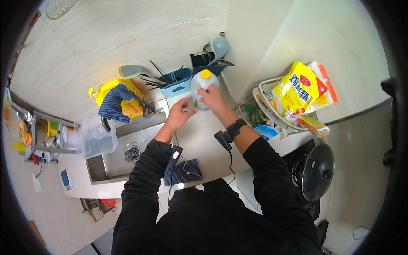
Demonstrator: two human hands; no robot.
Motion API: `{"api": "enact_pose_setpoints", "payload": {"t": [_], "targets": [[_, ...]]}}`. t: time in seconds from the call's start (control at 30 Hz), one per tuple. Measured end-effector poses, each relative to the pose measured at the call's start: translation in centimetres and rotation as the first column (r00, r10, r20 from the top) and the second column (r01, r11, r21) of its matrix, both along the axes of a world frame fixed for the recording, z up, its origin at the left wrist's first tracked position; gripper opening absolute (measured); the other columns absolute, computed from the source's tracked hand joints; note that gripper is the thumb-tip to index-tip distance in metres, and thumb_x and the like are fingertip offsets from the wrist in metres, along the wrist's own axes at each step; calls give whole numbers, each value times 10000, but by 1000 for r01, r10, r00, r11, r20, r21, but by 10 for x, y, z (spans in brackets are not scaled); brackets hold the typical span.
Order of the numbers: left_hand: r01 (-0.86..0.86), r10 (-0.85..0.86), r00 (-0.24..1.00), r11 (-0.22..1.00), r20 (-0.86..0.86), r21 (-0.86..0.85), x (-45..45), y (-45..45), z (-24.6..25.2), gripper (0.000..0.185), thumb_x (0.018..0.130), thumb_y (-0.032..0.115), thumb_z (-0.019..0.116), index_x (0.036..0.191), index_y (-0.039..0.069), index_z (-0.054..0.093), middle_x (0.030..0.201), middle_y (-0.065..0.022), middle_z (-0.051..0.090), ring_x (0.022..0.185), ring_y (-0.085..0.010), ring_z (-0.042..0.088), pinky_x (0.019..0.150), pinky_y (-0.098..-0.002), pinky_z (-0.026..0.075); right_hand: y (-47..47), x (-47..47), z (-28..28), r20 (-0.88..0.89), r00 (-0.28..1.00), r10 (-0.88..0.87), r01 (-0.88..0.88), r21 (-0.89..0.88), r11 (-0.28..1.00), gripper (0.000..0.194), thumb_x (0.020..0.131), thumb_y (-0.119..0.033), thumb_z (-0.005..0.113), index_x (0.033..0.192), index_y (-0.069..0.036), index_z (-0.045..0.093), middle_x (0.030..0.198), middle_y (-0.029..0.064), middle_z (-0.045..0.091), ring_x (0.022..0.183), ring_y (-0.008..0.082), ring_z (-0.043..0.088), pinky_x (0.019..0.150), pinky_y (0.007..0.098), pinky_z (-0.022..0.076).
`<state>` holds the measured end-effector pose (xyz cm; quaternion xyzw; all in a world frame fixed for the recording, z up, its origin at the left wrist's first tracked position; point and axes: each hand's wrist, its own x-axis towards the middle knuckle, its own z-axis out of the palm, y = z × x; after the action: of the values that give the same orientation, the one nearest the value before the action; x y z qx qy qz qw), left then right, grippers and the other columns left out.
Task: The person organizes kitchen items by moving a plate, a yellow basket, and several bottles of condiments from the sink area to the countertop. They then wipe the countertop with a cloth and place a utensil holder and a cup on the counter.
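Observation:
A pale plastic bottle with a yellow cap stands on the counter in front of me. My right hand overlaps the front of the bottle, its fingers curled. Whether they grip the bottle is not clear. Just left of the bottle is my left hand, with thumb and fingers apart and nothing between them. A light-blue utensil caddy with chopsticks and a turner sits behind the left hand. Behind the bottle, a dark holder contains a ladle and other utensils.
At left is a steel sink, with a yellow jug and a striped cloth behind it. A folded cloth lies at the front edge. On the right are a rack of seasoning packets and a lidded pan.

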<state>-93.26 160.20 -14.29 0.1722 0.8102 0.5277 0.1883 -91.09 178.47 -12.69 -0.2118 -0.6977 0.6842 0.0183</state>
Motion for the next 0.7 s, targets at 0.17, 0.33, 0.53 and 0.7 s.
{"api": "enact_pose_setpoints", "payload": {"t": [0.17, 0.33, 0.53, 0.7], "targets": [[30, -50, 967, 996, -250, -83, -12, 9, 3, 471, 796, 173, 792, 1184, 28, 568, 1342, -187, 566, 1222, -294, 577, 976, -397, 506, 3, 44, 5, -3, 996, 94, -88, 322, 943, 338, 914, -332, 679, 963, 2, 688, 779, 58, 688, 593, 123, 622, 574, 289, 496], [177, -176, 942, 984, -285, -24, 1, 15, 2, 536, 773, 151, 820, 1189, 60, 495, 1363, -175, 547, 1239, -291, 563, 979, -406, 493, 1, 90, 11, 166, 983, 77, -163, 600, 783, 407, 896, -403, 684, 878, 3, 672, 729, 93, 685, 597, 188, 649, 591, 336, 508], [546, -500, 805, 835, -319, 67, 36, 38, 5, 727, 757, 106, 807, 1395, 46, 463, 1389, -180, 549, 1269, -307, 549, 1034, -381, 454, -10, 168, 21, 19, 1000, -13, -3, 652, 758, 494, 860, -488, 692, 838, 4, 650, 737, 180, 670, 678, 343, 654, 633, 432, 495], [714, -683, 670, 700, -290, 1, 88, 59, 22, 674, 737, 46, 780, 1345, 56, 490, 1251, -153, 631, 1159, -302, 617, 984, -374, 483, -29, 239, 24, 81, 977, -199, 97, 660, 745, 519, 870, -507, 648, 865, 12, 648, 848, 234, 674, 817, 417, 645, 720, 470, 495]]}}
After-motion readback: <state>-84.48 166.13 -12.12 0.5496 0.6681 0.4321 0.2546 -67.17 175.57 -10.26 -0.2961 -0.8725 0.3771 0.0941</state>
